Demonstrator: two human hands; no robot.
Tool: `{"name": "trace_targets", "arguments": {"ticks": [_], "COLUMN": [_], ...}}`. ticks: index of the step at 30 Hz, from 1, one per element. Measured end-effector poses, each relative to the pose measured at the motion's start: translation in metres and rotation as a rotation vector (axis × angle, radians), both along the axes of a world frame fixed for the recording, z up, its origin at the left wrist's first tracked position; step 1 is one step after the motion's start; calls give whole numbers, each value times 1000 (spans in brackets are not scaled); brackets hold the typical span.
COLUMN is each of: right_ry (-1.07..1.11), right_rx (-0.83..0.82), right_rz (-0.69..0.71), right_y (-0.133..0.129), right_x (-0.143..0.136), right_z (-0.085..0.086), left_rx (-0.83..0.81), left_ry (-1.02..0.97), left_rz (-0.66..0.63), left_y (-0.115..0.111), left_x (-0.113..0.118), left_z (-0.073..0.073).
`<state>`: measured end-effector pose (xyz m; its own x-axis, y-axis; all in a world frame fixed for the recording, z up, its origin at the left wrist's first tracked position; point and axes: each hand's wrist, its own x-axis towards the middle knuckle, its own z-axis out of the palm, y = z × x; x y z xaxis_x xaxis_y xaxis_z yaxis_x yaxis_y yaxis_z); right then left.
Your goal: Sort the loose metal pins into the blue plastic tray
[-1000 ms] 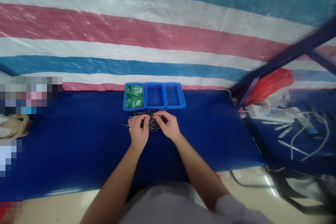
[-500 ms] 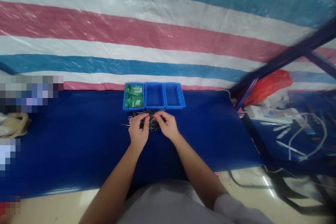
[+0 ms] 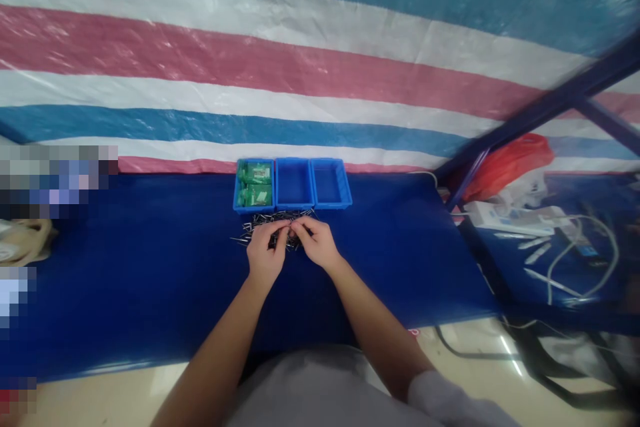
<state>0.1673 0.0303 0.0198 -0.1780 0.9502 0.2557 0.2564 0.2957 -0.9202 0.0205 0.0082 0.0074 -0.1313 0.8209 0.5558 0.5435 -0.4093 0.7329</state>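
Observation:
A pile of thin dark and silvery metal pieces, like screws or pins (image 3: pixel 260 219), lies on the blue table just in front of three blue bins. My left hand (image 3: pixel 267 247) is over the pile, thumb and fingers pinched together. From the other side my right hand (image 3: pixel 316 240) meets it, also pinching, and the fingertips of both touch or nearly touch. Whatever is between the fingertips is too small to make out. Green packets (image 3: pixel 257 185) fill the left blue bin (image 3: pixel 235 197); nothing shows inside the middle bin (image 3: pixel 294 205) or the right bin (image 3: pixel 349 197).
Behind the blue table (image 3: pixel 150 267) hangs a striped plastic sheet (image 3: pixel 300 67). To the right stand a dark metal frame (image 3: pixel 540 107), a red plastic bag (image 3: pixel 515 163) and a white power strip (image 3: pixel 515 219) with cables. A tan basket (image 3: pixel 35 243) sits at the left edge.
My hands have drawn closer together, and their fingertips now meet over the pile. The bins and packets have stayed put.

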Motion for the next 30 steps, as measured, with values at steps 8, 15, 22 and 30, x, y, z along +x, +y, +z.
{"name": "trace_targets", "arguments": {"ticks": [8,15,22,30], "right_ry": [-9,-39,-69,-36], "right_rx": [60,97,132,136], "right_rz": [-61,-70,-19,103], "right_y": [-1,-1,-3,-4], "right_x": [-2,-1,-2,-1], "right_z": [-1,2,2,2], "left_rx": [3,22,-50,-181], "left_ry": [-25,31,-3,-134], "left_rz": [-35,-22,-2,-55], "left_y": [2,1,-1,-5], "left_x": [-1,-2,-5,-4], "left_z": [-10,-10,-15,-19]}}
